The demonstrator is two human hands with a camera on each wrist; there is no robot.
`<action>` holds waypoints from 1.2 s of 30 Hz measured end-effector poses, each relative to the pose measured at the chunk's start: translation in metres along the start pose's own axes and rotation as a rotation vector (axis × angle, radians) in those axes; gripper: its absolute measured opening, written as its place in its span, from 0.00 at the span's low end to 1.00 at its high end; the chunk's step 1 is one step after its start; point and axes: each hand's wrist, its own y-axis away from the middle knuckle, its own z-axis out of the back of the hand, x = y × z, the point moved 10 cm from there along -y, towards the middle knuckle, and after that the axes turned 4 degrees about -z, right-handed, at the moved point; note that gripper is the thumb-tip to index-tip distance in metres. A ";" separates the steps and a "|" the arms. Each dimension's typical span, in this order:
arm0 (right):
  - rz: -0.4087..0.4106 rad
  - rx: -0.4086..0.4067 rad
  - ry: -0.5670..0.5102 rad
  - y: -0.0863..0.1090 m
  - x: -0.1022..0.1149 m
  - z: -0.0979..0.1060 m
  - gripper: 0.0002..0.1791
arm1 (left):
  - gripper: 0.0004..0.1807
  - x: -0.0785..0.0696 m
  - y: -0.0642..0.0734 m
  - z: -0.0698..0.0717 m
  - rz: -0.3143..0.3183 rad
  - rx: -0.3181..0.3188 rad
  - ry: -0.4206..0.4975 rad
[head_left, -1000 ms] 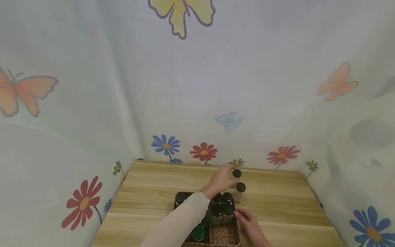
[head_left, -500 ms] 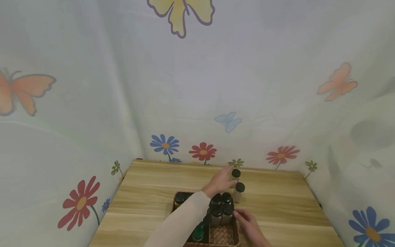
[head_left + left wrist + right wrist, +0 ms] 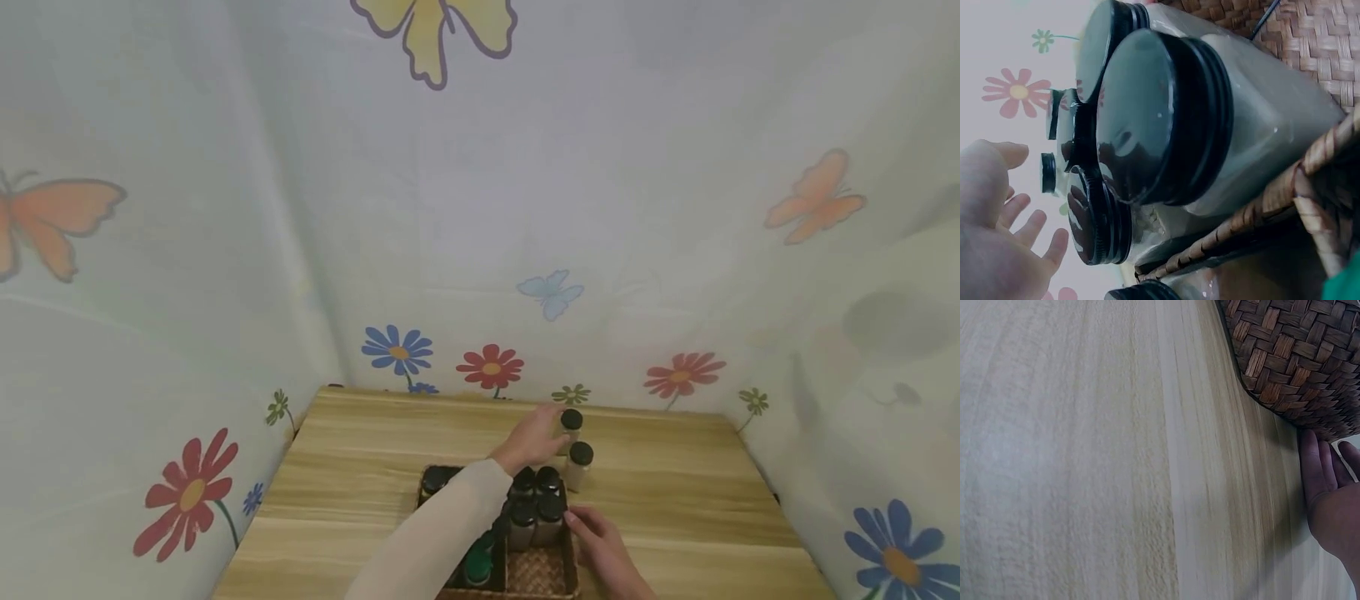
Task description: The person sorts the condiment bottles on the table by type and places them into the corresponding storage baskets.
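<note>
My left hand reaches across the basket to the far jar, a clear jar with a black lid. In the left wrist view its thumb and fingers are spread and loosely bent, and the jar's lid shows just past them. A second black-lidded jar stands upright closer in. My right hand rests its fingertips against the right side of the woven basket, low by the table in the right wrist view. Several black-lidded jars stand inside the basket.
A divider splits the basket; its left part holds a green-topped item and another black-lidded jar, partly hidden by my left sleeve. The wood-grain table ends at a curtain printed with flowers and butterflies.
Left hand stays by the far jar, its fingers shifting slightly. The right hand keeps its place at the basket. The whole head view drifts slightly to the left.
</note>
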 end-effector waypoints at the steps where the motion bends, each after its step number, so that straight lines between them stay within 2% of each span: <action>1: -0.001 -0.004 0.006 0.000 0.000 0.001 0.33 | 0.31 0.000 -0.001 -0.002 -0.005 -0.001 -0.007; 6: -0.002 -0.015 0.039 0.001 -0.001 0.004 0.32 | 0.30 0.005 -0.008 -0.012 -0.005 0.002 -0.003; 11: 0.023 -0.027 0.031 0.003 0.001 0.007 0.31 | 0.30 0.003 -0.012 -0.018 -0.025 0.014 -0.008; 16: 0.021 -0.037 0.023 0.003 0.000 0.011 0.30 | 0.31 -0.005 -0.013 -0.019 -0.037 0.043 -0.006; 22: 0.008 -0.025 0.042 0.001 0.002 0.007 0.33 | 0.30 -0.009 -0.013 -0.018 -0.051 0.042 -0.018; 29: 0.013 -0.012 0.051 0.003 0.006 -0.001 0.32 | 0.28 -0.005 -0.011 -0.020 -0.030 0.039 0.000; 36: 0.025 -0.026 0.063 0.003 0.007 0.000 0.32 | 0.28 0.002 -0.014 -0.022 0.002 0.047 0.025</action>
